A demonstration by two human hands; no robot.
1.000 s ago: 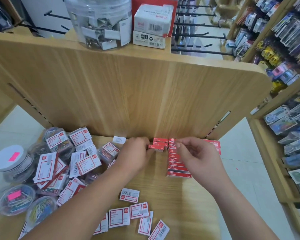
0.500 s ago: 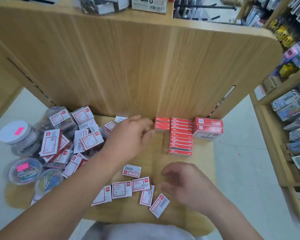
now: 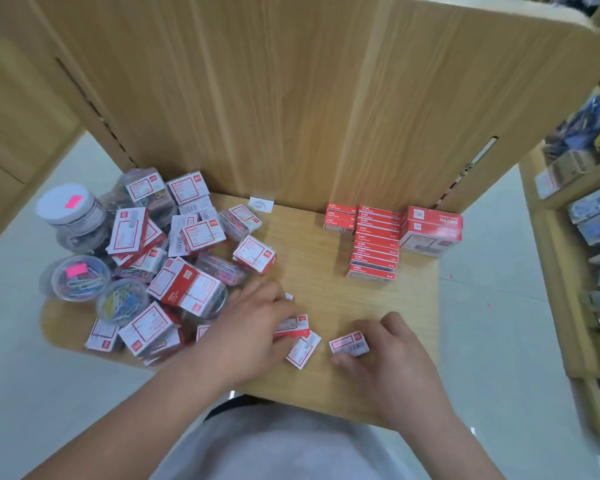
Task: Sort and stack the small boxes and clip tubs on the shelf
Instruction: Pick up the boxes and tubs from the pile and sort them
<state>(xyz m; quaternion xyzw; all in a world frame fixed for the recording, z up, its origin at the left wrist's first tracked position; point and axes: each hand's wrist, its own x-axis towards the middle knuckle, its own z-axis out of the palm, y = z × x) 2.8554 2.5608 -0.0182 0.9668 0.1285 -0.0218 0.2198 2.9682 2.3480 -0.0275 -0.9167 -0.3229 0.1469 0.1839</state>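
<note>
On the wooden shelf (image 3: 326,292), my left hand (image 3: 253,327) lies over several small white-and-red boxes (image 3: 303,348) near the front edge, fingers curled onto them. My right hand (image 3: 385,355) pinches one small white-and-red box (image 3: 349,342) between thumb and fingers. A tidy row of red boxes (image 3: 374,244) stands at the back, a short stack of red boxes (image 3: 340,218) to its left and two bigger red boxes (image 3: 432,230) to its right. A jumbled heap of white-and-red boxes (image 3: 184,258) and clear clip tubs (image 3: 122,301) fills the left side.
A white-lidded tub with a pink sticker (image 3: 71,209) stands at the far left. An upright wooden back panel (image 3: 291,98) closes the shelf behind. Stocked shelves (image 3: 589,216) run along the right. The shelf's front edge is close to my body.
Both hands have come back from the red stacks to the front of the shelf. My right hand has taken hold of a small box; my left has dropped onto the loose boxes.
</note>
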